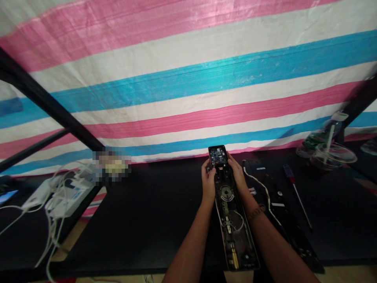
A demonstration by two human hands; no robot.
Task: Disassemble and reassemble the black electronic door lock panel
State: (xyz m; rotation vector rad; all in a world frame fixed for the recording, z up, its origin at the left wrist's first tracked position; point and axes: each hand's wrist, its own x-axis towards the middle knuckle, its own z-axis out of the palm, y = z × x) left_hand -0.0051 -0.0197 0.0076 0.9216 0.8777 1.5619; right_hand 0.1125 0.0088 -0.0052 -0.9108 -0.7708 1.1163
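A long black door-lock body (232, 220) lies open on the black table (141, 212), showing a circuit board at its far end, a round metal part in the middle and brass parts near me. My left hand (208, 181) grips the lock's left edge near the far end, fingers curled onto it. My right hand (238, 175) holds the right edge opposite, fingers closed on the lock near the circuit board. A thin white wire runs inside the lock.
A black cover plate (273, 196) with a white cable lies right of the lock. A red-handled screwdriver (296, 192) lies beyond it. Plastic cups and a bottle (326, 145) stand at the far right. White chargers and cables (59, 192) sit on the left. A striped tarp (188, 78) hangs behind.
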